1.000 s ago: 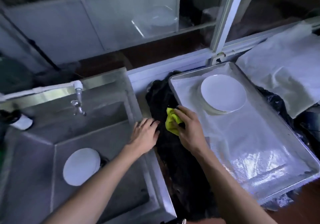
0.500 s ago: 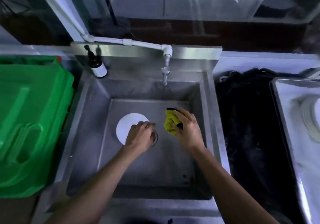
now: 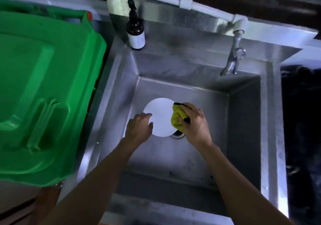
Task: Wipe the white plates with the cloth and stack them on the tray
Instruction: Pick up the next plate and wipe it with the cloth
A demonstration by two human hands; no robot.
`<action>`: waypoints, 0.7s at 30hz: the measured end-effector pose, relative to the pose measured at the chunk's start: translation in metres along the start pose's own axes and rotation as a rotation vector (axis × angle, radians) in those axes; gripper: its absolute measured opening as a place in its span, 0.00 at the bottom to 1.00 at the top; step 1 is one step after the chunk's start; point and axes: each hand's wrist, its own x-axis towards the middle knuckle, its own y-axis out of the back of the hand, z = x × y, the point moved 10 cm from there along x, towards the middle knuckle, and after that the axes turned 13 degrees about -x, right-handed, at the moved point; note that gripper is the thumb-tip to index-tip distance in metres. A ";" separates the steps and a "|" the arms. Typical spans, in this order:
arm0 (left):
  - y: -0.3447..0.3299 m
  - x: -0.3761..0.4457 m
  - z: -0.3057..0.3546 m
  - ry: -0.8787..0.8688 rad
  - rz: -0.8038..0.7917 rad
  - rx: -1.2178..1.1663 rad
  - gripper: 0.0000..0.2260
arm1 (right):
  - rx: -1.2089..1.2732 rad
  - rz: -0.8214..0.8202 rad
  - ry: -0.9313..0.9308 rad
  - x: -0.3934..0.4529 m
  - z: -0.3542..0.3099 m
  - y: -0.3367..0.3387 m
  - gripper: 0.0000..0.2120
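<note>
Right hand (image 3: 195,124): fingers curled round the yellow cloth (image 3: 178,117), bunched against the plate's right edge. Left hand (image 3: 139,127): fingers loosely bent at the plate's left edge, apparently touching it; no firm hold visible. White plate (image 3: 159,117): flat on the sink (image 3: 243,120) floor, partly over the drain. Tray: out of view. Risk: a plate lying flat offers little purchase and could slip from the fingers, chipping on steel.

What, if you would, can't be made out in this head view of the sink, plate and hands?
- Drain: mostly hidden by the round white plate and the right hand.
- Plate's right edge: covered by the yellow cloth that hand grips.
- Left hand: whether it touches the plate is unclear.
- Brown pump bottle: label too blurred to read.
- Tray: outside the frame.
</note>
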 end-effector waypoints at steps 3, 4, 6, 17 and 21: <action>-0.018 0.009 -0.031 0.095 -0.001 -0.062 0.20 | 0.055 -0.020 0.016 0.006 0.007 -0.027 0.31; -0.026 0.013 -0.040 0.120 -0.005 -0.075 0.21 | 0.062 -0.030 0.032 0.009 0.008 -0.037 0.33; -0.040 0.020 -0.056 0.177 -0.008 -0.113 0.21 | 0.062 -0.040 0.053 0.013 0.014 -0.054 0.33; -0.093 0.039 -0.115 0.548 0.237 -0.599 0.16 | 0.127 -0.036 0.056 0.016 0.039 -0.090 0.24; -0.101 0.040 -0.122 0.615 0.309 -0.703 0.19 | 0.128 -0.091 0.010 0.012 0.052 -0.098 0.23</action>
